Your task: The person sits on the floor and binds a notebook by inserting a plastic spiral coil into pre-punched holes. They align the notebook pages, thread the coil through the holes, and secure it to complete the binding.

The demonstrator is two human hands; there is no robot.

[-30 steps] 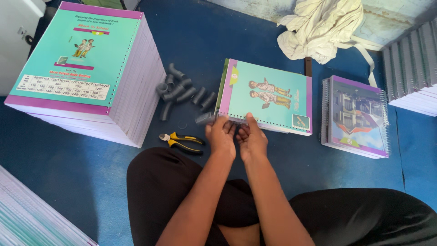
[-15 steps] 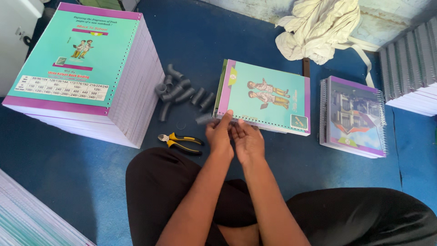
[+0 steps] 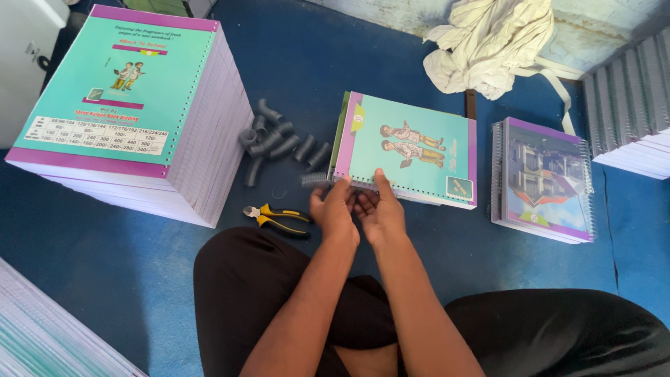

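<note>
At nine o'clock a tall stack (image 3: 139, 119) of teal-covered notebooks stands on the blue floor (image 3: 105, 279); no container shows anywhere. Toward the middle lie grey coils (image 3: 276, 139), and yellow-handled pliers (image 3: 276, 218) sit just left of the hands. At the centre, the left hand (image 3: 335, 213) and right hand (image 3: 380, 209) meet at the near edge of the teal notebook (image 3: 412, 150), fingers curled narrow, pinching a wire spiral (image 3: 321, 180) that juts out to nine o'clock from the left hand. Against half a second ago, the hands have kept to the same spot on that edge, thumbs slightly higher. Both forearms run up from six o'clock. At three o'clock lies a purple notebook (image 3: 544, 181), with a cream cloth (image 3: 495, 42) at one o'clock.
</note>
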